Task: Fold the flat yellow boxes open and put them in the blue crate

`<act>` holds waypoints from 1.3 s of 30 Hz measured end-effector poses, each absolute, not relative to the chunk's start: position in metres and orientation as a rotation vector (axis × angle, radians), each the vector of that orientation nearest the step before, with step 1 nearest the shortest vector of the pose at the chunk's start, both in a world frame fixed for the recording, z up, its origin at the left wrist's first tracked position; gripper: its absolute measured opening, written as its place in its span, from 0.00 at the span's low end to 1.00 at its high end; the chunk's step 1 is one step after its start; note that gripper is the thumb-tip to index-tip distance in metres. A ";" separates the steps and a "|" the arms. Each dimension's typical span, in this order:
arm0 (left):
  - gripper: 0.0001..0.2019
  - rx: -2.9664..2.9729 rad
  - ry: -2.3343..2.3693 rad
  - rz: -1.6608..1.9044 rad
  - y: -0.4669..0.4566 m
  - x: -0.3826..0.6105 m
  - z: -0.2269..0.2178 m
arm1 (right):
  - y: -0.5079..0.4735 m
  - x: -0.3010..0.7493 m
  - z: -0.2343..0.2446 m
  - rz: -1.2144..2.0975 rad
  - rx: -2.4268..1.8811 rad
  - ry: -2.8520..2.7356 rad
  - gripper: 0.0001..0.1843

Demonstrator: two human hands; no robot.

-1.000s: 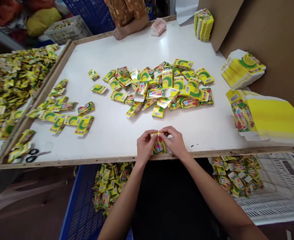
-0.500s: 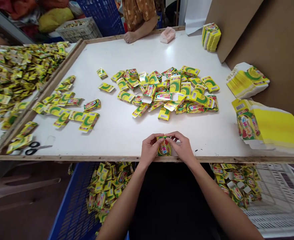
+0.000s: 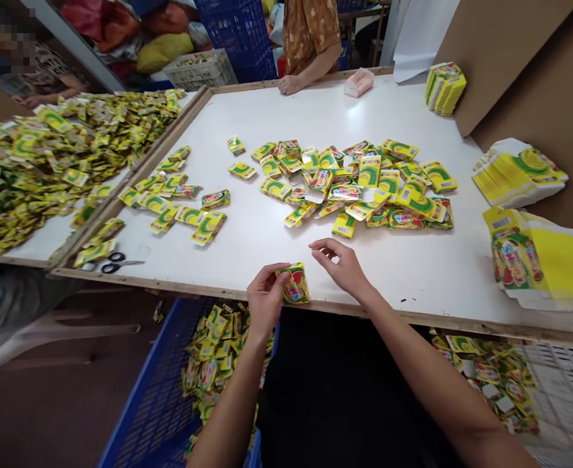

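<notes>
as the left hand (image 3: 266,298) pinches a box (image 3: 297,288) by its left side, right hand (image 3: 342,265) loosely curled, near it, apart

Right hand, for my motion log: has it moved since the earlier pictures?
Yes: the right hand has let go of the small box and moved away from the near table edge, toward the box pile.

No word can be read with certainty. The small box (image 3: 296,287) at the front edge carries colourful lettering, and the flat cartons (image 3: 515,260) at right also, but it is not legible. Barcodes (image 3: 343,228) stand on some boxes; their numbers are too small.
</notes>
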State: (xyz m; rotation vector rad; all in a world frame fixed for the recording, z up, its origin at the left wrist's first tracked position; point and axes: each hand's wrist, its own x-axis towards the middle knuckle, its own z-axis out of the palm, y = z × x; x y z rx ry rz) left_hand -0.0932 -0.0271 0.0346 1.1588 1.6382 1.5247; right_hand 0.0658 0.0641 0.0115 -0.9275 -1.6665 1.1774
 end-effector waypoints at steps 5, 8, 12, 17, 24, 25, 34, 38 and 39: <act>0.12 1.225 1.982 1.316 -0.077 -0.161 0.036 | 0.104 0.027 0.003 0.845 -1.050 -1.981 0.12; 0.15 1.391 2.197 1.141 -0.092 -0.208 0.036 | 0.134 0.006 -0.009 0.621 -1.142 -2.206 0.20; 0.20 1.628 2.352 1.051 -0.050 -0.253 0.037 | 0.138 -0.002 -0.030 0.499 -1.179 -2.362 0.24; 0.31 1.701 2.512 1.003 0.054 -0.333 0.033 | 0.121 0.009 -0.046 0.491 -1.145 -2.338 0.22; 0.37 1.591 2.625 0.325 0.151 -0.394 0.023 | 0.117 0.007 -0.045 0.491 -1.155 -2.269 0.19; 0.35 1.611 2.596 0.281 0.159 -0.389 0.018 | 0.117 0.006 -0.047 0.504 -1.155 -2.251 0.19; 0.35 1.932 2.387 0.331 0.136 -0.214 -0.019 | 0.127 0.024 -0.036 0.613 -1.063 -1.916 0.16; 0.34 1.855 2.199 0.498 0.096 -0.138 -0.018 | 0.102 0.048 -0.016 0.612 -1.026 -2.056 0.14; 0.33 1.826 2.115 0.567 0.087 -0.131 -0.016 | 0.092 0.055 -0.013 0.643 -0.988 -2.150 0.14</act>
